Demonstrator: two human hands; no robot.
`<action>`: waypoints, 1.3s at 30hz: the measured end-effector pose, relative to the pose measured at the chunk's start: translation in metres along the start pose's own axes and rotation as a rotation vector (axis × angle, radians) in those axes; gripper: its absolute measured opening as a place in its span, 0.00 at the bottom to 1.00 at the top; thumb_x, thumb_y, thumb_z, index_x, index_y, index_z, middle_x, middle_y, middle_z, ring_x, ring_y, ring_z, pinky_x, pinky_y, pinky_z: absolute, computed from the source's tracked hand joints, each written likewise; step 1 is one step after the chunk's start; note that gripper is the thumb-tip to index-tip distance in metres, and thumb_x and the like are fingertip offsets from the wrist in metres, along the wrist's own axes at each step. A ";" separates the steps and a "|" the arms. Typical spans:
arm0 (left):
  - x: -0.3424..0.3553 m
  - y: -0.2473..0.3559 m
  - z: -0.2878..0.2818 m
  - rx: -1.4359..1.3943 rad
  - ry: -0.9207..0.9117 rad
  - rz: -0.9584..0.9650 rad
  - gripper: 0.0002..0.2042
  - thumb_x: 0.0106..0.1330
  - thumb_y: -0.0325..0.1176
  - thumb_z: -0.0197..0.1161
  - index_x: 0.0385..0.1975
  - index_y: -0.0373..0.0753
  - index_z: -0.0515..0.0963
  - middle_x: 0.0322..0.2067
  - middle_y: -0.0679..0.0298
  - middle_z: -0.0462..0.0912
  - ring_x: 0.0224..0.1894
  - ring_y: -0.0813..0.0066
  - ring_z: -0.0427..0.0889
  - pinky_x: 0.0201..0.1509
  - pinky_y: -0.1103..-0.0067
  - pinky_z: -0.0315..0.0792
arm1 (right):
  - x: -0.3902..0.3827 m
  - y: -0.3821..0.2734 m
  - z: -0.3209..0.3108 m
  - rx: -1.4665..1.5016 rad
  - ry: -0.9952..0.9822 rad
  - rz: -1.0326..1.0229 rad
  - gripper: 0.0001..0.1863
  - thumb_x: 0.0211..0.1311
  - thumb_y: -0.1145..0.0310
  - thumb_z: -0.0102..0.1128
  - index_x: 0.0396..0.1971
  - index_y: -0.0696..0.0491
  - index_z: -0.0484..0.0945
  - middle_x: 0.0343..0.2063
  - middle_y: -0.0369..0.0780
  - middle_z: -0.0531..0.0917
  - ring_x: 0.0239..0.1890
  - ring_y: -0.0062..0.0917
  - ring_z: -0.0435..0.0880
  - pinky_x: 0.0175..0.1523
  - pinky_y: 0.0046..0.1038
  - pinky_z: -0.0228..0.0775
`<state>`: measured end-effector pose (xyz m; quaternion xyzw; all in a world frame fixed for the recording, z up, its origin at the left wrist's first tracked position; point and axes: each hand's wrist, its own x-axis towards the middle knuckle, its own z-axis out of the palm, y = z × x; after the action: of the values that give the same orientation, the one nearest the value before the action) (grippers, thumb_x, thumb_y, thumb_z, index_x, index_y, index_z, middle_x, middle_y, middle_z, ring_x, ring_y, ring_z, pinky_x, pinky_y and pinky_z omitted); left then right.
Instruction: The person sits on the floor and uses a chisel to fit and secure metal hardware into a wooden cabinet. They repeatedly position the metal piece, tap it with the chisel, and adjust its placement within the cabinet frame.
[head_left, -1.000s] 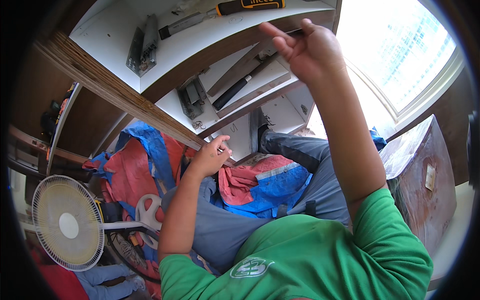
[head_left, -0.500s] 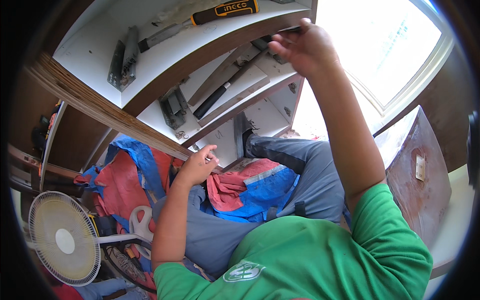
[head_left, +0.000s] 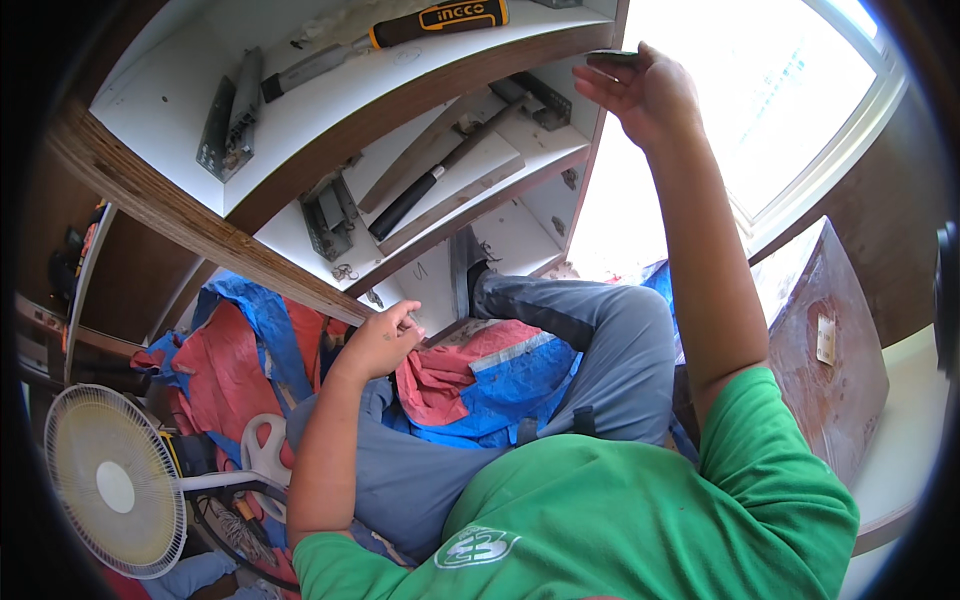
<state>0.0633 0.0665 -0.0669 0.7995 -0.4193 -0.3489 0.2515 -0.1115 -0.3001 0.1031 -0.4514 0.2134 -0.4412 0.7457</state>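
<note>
My right hand (head_left: 645, 98) is raised at the right end of the cabinet's upper shelf (head_left: 400, 95), pinching a thin, flat dark piece (head_left: 612, 56) seen edge-on. Lower down, my left hand (head_left: 378, 342) hovers by the cabinet's lower front edge, fingers curled together. Something small and greyish may sit between its fingertips, too small to name. On the upper shelf lies a chisel (head_left: 435, 20) with a black and yellow handle, beside metal drawer runners (head_left: 232, 115). A long tool with a black grip (head_left: 405, 205) rests on a board in the compartment below.
Red and blue tarpaulin (head_left: 505, 385) lies bunched under and around my legs. A white fan (head_left: 115, 485) stands at lower left. At right is a plastic-wrapped brown panel box (head_left: 830, 350), with a bright window (head_left: 770, 110) behind. Metal brackets (head_left: 328, 215) sit in the middle compartment.
My right hand has moved slightly right with the flat piece, which now shows more clearly past the shelf edge. My left hand has shifted slightly down and left, and the whole view has shifted a little.
</note>
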 end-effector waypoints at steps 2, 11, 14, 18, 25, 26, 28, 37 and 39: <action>0.000 0.001 0.001 0.016 -0.003 0.001 0.24 0.70 0.36 0.62 0.63 0.33 0.71 0.40 0.60 0.85 0.42 0.74 0.81 0.52 0.76 0.74 | 0.000 0.000 0.007 0.021 0.032 -0.021 0.25 0.81 0.62 0.30 0.60 0.70 0.61 0.50 0.61 0.76 0.53 0.51 0.81 0.59 0.47 0.81; -0.001 -0.001 0.001 0.027 -0.018 0.036 0.24 0.70 0.37 0.62 0.63 0.32 0.72 0.41 0.58 0.86 0.43 0.71 0.82 0.52 0.75 0.75 | 0.013 0.009 0.009 0.094 0.125 -0.041 0.24 0.81 0.61 0.39 0.58 0.71 0.62 0.49 0.60 0.75 0.51 0.48 0.81 0.62 0.46 0.77; 0.000 -0.002 0.002 0.037 -0.018 0.049 0.24 0.70 0.36 0.62 0.63 0.32 0.72 0.41 0.59 0.85 0.43 0.73 0.82 0.52 0.75 0.75 | 0.013 0.009 0.017 0.058 0.149 -0.041 0.21 0.80 0.62 0.42 0.55 0.68 0.66 0.46 0.55 0.78 0.47 0.42 0.82 0.56 0.41 0.80; 0.007 0.003 0.005 -0.005 -0.061 0.012 0.25 0.68 0.36 0.63 0.62 0.31 0.71 0.43 0.51 0.86 0.45 0.63 0.86 0.53 0.72 0.76 | -0.019 0.033 0.059 -0.084 0.145 -0.015 0.18 0.78 0.64 0.47 0.54 0.65 0.69 0.39 0.48 0.79 0.39 0.35 0.83 0.46 0.36 0.81; 0.003 0.007 0.004 0.039 -0.051 0.015 0.25 0.69 0.36 0.63 0.63 0.33 0.72 0.43 0.53 0.86 0.45 0.64 0.85 0.53 0.72 0.76 | -0.014 0.036 0.049 0.070 0.158 -0.013 0.18 0.79 0.63 0.44 0.52 0.65 0.68 0.43 0.50 0.76 0.47 0.40 0.80 0.58 0.41 0.78; 0.000 0.005 0.003 0.019 -0.045 0.015 0.25 0.69 0.36 0.63 0.63 0.33 0.72 0.43 0.53 0.86 0.44 0.64 0.85 0.53 0.72 0.76 | 0.002 0.025 0.035 0.142 0.167 -0.032 0.16 0.79 0.66 0.41 0.53 0.65 0.68 0.45 0.51 0.76 0.49 0.39 0.80 0.58 0.41 0.79; -0.002 0.001 0.001 0.010 -0.038 0.025 0.25 0.69 0.36 0.63 0.63 0.33 0.71 0.43 0.53 0.86 0.44 0.65 0.85 0.53 0.72 0.76 | 0.026 0.010 0.011 0.174 0.232 -0.025 0.14 0.77 0.71 0.40 0.53 0.63 0.68 0.45 0.50 0.77 0.45 0.38 0.81 0.52 0.38 0.80; 0.007 0.010 0.007 0.015 -0.118 0.017 0.24 0.71 0.34 0.62 0.65 0.31 0.70 0.41 0.60 0.85 0.44 0.75 0.81 0.53 0.77 0.75 | -0.037 0.052 0.081 0.081 0.101 0.092 0.19 0.78 0.63 0.48 0.55 0.65 0.66 0.41 0.51 0.76 0.40 0.42 0.81 0.50 0.44 0.79; 0.002 0.008 0.005 -0.004 -0.104 0.012 0.24 0.71 0.34 0.62 0.64 0.31 0.70 0.41 0.60 0.85 0.44 0.76 0.81 0.53 0.77 0.75 | -0.029 0.030 0.068 0.072 0.128 0.066 0.20 0.79 0.65 0.44 0.57 0.67 0.65 0.45 0.53 0.76 0.44 0.43 0.81 0.57 0.45 0.78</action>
<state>0.0566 0.0600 -0.0656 0.7773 -0.4360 -0.3890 0.2332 -0.0636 -0.2356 0.1087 -0.3880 0.2595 -0.4519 0.7602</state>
